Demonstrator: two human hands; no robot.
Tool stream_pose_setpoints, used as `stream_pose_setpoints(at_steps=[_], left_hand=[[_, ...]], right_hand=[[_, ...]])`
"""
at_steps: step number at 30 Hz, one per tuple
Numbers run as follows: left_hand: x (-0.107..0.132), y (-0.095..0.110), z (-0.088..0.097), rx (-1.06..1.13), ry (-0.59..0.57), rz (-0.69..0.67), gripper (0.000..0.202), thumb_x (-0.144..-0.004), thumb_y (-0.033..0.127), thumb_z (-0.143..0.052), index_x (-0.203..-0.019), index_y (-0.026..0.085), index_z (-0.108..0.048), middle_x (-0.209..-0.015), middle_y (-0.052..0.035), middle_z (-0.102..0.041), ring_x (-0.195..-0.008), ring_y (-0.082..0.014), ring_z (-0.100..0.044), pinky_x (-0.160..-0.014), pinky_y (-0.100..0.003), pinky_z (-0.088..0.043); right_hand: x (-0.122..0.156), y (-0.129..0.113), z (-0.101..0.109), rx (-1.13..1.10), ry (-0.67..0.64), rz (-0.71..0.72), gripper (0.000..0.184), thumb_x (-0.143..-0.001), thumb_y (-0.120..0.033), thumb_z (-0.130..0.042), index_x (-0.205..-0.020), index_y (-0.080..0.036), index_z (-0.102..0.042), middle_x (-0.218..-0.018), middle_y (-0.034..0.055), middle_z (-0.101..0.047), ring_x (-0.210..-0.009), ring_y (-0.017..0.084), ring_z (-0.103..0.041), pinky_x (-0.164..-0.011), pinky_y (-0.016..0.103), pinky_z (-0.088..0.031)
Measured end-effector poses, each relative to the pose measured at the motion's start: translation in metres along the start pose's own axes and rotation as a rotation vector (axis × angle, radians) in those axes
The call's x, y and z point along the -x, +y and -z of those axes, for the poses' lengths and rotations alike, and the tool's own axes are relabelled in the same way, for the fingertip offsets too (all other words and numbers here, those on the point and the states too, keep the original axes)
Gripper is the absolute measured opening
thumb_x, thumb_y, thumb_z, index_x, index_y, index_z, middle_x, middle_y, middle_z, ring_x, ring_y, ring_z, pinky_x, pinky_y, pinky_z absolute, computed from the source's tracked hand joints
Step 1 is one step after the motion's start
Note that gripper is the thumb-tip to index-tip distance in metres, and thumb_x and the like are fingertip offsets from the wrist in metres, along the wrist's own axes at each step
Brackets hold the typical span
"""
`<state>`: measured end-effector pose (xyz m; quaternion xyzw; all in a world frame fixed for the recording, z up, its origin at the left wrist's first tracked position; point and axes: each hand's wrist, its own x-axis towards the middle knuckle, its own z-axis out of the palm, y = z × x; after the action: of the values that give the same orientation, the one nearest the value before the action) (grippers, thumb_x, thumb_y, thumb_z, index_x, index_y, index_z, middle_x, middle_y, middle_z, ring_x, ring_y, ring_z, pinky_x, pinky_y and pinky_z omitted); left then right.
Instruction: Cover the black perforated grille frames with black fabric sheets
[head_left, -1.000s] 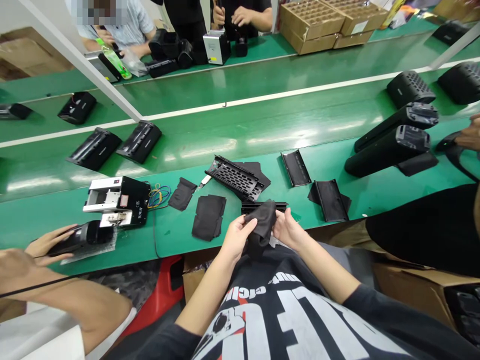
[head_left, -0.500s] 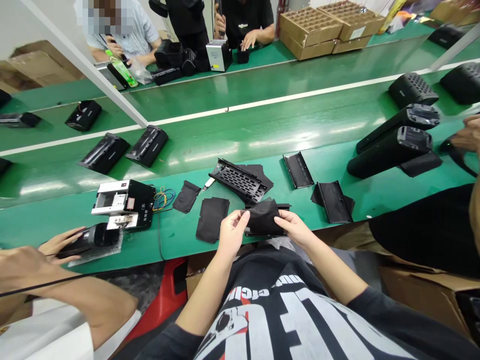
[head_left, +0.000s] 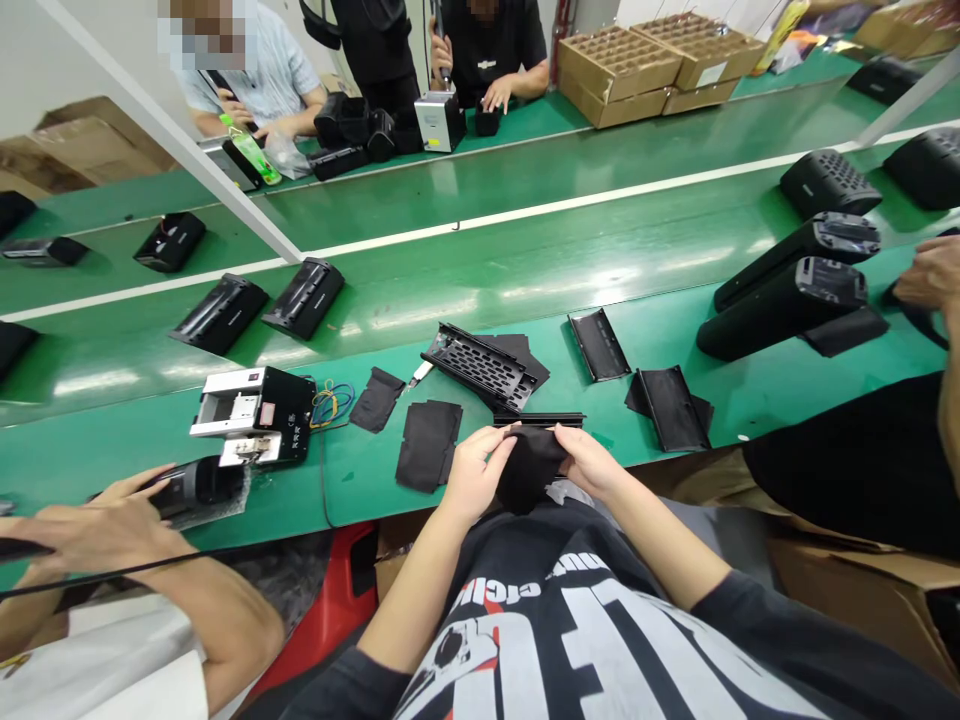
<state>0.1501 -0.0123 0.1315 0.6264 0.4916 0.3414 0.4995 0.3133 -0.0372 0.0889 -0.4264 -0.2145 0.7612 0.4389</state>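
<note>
My left hand point(head_left: 474, 472) and my right hand point(head_left: 592, 462) both pinch a piece of black cloth point(head_left: 529, 466) at the near edge of the green bench point(head_left: 360, 470), just over my lap. Behind the cloth lies a narrow black plastic strip point(head_left: 538, 418). A black perforated grille panel point(head_left: 480, 366) rests a little farther back. Flat black cloth pieces point(head_left: 427, 444) lie to the left of my hands, and a smaller cloth piece point(head_left: 376, 398) sits beyond them.
Two black trays point(head_left: 598, 345) point(head_left: 672, 408) lie right of the grille. A person's hands at left hold a black device point(head_left: 196, 482) beside a white-and-black unit point(head_left: 252, 414). Long black speaker housings point(head_left: 787, 300) stand at right. Black housings point(head_left: 304, 297) ride the conveyor; people work across it.
The cloth was spread flat between my hands half a second ago; now it is gathered and drooping lower, and my hands have come closer together. The person at left has reached farther over the device.
</note>
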Motion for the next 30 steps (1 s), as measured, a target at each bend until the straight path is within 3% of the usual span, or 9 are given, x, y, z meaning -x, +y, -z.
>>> stream_pose_setpoints(at_steps=[3, 9, 13, 19, 24, 30], left_hand=[[0.001, -0.002, -0.002, 0.103, 0.054, 0.087, 0.027, -0.074, 0.028, -0.051, -0.096, 0.019, -0.063, -0.100, -0.0043, -0.062, -0.095, -0.0184, -0.055, -0.088, -0.029, -0.038], [-0.001, -0.012, -0.002, 0.164, 0.254, 0.173, 0.032, -0.071, 0.030, -0.054, -0.099, 0.016, -0.062, -0.103, -0.0057, -0.062, -0.095, -0.0182, -0.055, -0.088, -0.030, -0.039], [-0.005, -0.018, 0.000, 0.281, 0.275, 0.217, 0.037, -0.070, 0.032, -0.056, -0.103, 0.016, -0.059, -0.085, -0.0055, -0.066, -0.073, -0.0137, -0.059, -0.070, -0.025, -0.046], [-0.007, -0.020, -0.001, 0.489, 0.329, 0.253, 0.034, -0.066, 0.031, -0.060, -0.096, 0.015, -0.061, -0.063, -0.0001, -0.061, -0.055, -0.0069, -0.052, -0.056, -0.018, -0.042], [-0.008, -0.019, -0.004, 0.627, 0.414, 0.311, 0.030, -0.063, 0.030, -0.063, -0.090, 0.015, -0.061, -0.058, 0.0024, -0.057, -0.049, -0.0044, -0.049, -0.051, -0.016, -0.040], [-0.014, -0.032, 0.011, 0.761, 0.546, 0.285, 0.028, -0.062, 0.029, -0.065, -0.087, 0.016, -0.059, -0.069, -0.0006, -0.062, -0.058, -0.0074, -0.055, -0.057, -0.019, -0.043]], right_hand=[[0.000, 0.001, 0.002, -0.054, -0.038, 0.008, 0.034, -0.067, -0.049, -0.057, -0.070, -0.016, -0.063, -0.061, 0.0016, -0.061, -0.053, 0.011, -0.053, -0.053, 0.023, -0.042], [-0.001, 0.004, 0.005, 0.053, -0.163, -0.008, 0.021, -0.061, -0.034, -0.067, -0.066, -0.014, -0.061, -0.058, -0.0003, -0.059, -0.050, 0.008, -0.051, -0.051, 0.021, -0.041], [-0.007, 0.007, 0.003, 0.007, -0.019, 0.039, 0.019, -0.060, -0.032, -0.068, -0.061, -0.017, -0.058, -0.057, -0.0024, -0.058, -0.048, 0.008, -0.051, -0.050, 0.020, -0.042], [-0.015, 0.010, 0.003, -0.053, 0.107, 0.125, 0.026, -0.056, -0.037, -0.069, -0.054, -0.017, -0.053, -0.046, -0.0050, -0.052, -0.042, 0.006, -0.047, -0.045, 0.019, -0.039], [-0.019, 0.014, 0.007, 0.057, 0.184, 0.183, 0.022, -0.056, -0.033, -0.070, -0.057, -0.017, -0.056, -0.048, -0.0045, -0.054, -0.044, 0.007, -0.049, -0.048, 0.019, -0.039], [-0.025, 0.011, 0.026, -0.148, 0.378, 0.260, 0.023, -0.059, -0.036, -0.067, -0.061, -0.017, -0.055, -0.056, -0.0046, -0.057, -0.051, 0.006, -0.051, -0.051, 0.018, -0.042]])
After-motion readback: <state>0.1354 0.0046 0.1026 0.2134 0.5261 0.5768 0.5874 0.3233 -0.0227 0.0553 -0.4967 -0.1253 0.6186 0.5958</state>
